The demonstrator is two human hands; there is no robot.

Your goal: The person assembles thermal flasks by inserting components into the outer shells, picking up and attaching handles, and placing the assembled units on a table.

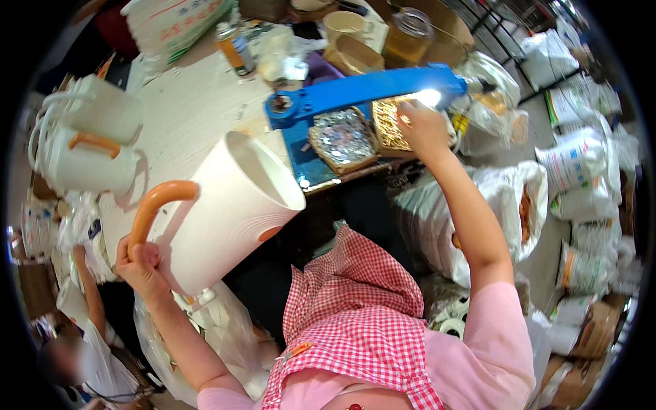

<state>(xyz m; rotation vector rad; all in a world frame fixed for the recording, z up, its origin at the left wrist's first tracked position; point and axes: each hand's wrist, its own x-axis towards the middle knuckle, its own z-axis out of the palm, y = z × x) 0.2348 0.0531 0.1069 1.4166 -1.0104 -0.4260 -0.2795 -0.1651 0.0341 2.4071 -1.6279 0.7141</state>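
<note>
My left hand (142, 265) is wrapped round the lower end of the orange handle (158, 199) of a large cream-white plastic pitcher (222, 215). The pitcher tilts, its open mouth facing up and right, and a small orange oval shows low on its side. My right hand (425, 131) reaches into a box of small shiny gold-coloured metal pieces (389, 117), fingertips drawn together among them. Whatever they pinch is hidden. Beside it sits a box of small silvery metal parts (343, 140).
A blue metal machine arm (369, 90) with a bright lamp spans behind the boxes. More white pitchers (96, 160) stand at the table's left. A spray can (236, 49) and a jar (408, 37) stand farther back. Filled white sacks (502, 212) lie right; another person (102, 355) is lower left.
</note>
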